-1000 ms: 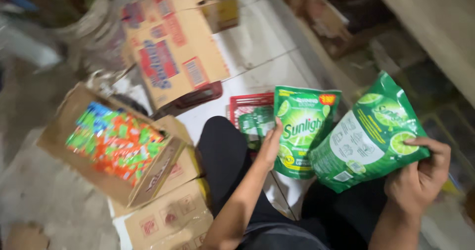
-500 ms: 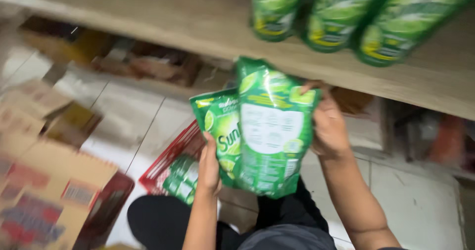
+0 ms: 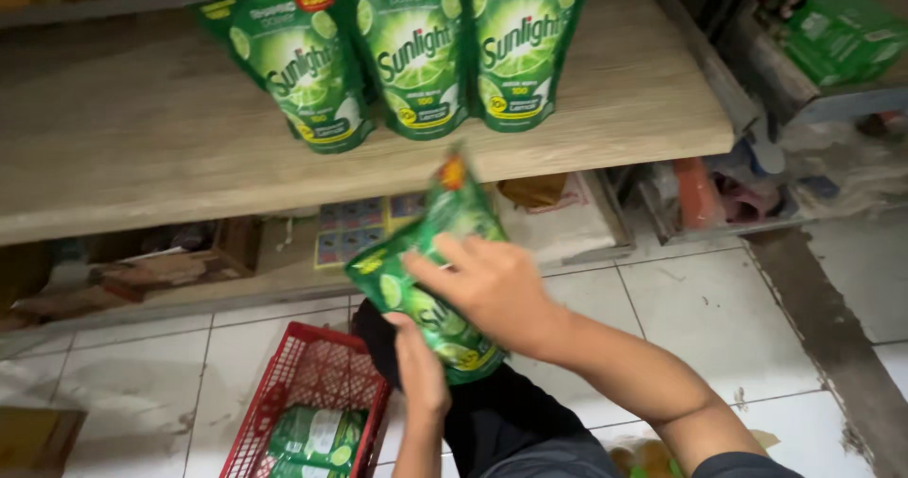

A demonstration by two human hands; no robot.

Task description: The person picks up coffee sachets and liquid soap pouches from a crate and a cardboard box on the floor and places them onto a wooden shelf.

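The right hand [image 3: 497, 289] and the left hand [image 3: 421, 369] both close their fingers on a green pouch [image 3: 430, 260], held tilted, its long axis pointing up toward the shelf [image 3: 142, 128] just above, where three pouches [image 3: 416, 52] stand.

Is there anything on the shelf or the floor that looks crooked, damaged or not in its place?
On the wooden shelf, the leftmost green pouch leans sideways, while the two beside it stand straighter. The floor tiles are stained and worn near the right. Nothing looks spilled or torn.
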